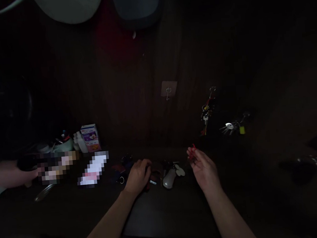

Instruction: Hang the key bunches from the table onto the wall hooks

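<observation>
Dim light makes the small things on the dark shelf hard to tell apart. My right hand [204, 168] is raised at the right, its fingertips pinched on a red cord [193, 147]. At the middle, my left hand [138, 175] rests with bent fingers among a cluster of small items; what lies under its fingertips is hidden. Just right of it lie a silvery rounded object [169, 179] and a pale clover-shaped piece [179, 170]. A metal ring [122, 180] shows among dark items on its left.
Keys on a red cord [206, 118] hang from a wall hook; another key bunch [230, 126] hangs further right. A bare hook [168, 90] sits mid-wall. Leftward are small boxes [90, 138], a pink hair dryer [12, 173] and a blurred-out card [94, 169].
</observation>
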{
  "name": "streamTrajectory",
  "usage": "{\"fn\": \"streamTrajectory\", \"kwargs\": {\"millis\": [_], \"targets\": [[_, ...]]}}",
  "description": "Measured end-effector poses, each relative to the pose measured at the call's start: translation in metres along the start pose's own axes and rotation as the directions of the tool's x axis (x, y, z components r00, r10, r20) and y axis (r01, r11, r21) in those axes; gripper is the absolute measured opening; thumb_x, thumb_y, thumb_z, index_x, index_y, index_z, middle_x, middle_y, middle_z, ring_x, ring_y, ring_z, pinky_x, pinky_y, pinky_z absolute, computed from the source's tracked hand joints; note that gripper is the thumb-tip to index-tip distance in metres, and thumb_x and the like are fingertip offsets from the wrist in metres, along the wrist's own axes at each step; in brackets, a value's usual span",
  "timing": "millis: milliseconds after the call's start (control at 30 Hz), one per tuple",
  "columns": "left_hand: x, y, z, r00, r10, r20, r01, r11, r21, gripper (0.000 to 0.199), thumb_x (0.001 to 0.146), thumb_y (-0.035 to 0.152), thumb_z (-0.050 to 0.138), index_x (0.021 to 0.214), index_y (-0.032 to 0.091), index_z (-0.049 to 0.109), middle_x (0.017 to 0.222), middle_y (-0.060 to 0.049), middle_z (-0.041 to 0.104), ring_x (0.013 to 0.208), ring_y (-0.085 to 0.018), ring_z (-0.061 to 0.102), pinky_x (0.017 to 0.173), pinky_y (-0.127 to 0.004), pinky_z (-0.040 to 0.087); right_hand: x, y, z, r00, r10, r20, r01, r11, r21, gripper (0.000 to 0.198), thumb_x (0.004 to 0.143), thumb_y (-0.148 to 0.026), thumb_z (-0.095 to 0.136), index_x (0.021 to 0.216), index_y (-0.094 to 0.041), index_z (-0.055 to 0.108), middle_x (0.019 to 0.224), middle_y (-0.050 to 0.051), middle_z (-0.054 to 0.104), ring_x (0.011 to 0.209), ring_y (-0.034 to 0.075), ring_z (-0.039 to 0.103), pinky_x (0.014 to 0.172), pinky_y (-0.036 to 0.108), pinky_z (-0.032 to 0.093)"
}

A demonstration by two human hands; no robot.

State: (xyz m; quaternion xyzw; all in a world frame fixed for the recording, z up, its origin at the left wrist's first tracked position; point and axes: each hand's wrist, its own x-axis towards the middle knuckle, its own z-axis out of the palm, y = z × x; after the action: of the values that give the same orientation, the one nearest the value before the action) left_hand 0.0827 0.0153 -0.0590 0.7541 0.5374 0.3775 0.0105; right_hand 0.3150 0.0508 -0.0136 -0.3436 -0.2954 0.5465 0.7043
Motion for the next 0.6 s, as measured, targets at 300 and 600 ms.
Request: {"fn": "streamTrajectory", "kwargs": {"millis": [300, 600], "targets": [[-0.001, 0.001, 0.0, 1.0, -0.014, -0.001, 0.014, 0.999, -0.038, 0.017, 0.087, 0.019, 0.039, 0.097, 0.022, 0.053, 0.087, -0.005, 0.062, 0.083, -0.021, 0.061, 0.077, -0.034, 0.049, 0.019, -0.045, 0.002, 0.974, -0.206, -0.095, 0.2, 0.977, -0.074, 0.02, 0.059, -0.028, 0.078, 0.077, -0.021, 0.072, 0.086, 0.002, 0.073, 0.078, 0.014, 0.066, 0.06, 0.02, 0.051], [0.001, -0.001, 0.002, 1.0, -0.016, -0.005, 0.015, 0.996, -0.083, 0.016, 0.087, 0.022, 0.039, 0.094, 0.022, 0.053, 0.086, -0.005, 0.063, 0.082, -0.021, 0.062, 0.076, -0.035, 0.05, 0.069, -0.094, 0.026, 0.761, -0.614, -0.211, 0.557, 0.784, -0.273, 0.023, 0.055, -0.031, 0.077, 0.072, -0.017, 0.071, 0.074, 0.002, 0.071, 0.068, 0.014, 0.065, 0.055, 0.023, 0.049]]}}
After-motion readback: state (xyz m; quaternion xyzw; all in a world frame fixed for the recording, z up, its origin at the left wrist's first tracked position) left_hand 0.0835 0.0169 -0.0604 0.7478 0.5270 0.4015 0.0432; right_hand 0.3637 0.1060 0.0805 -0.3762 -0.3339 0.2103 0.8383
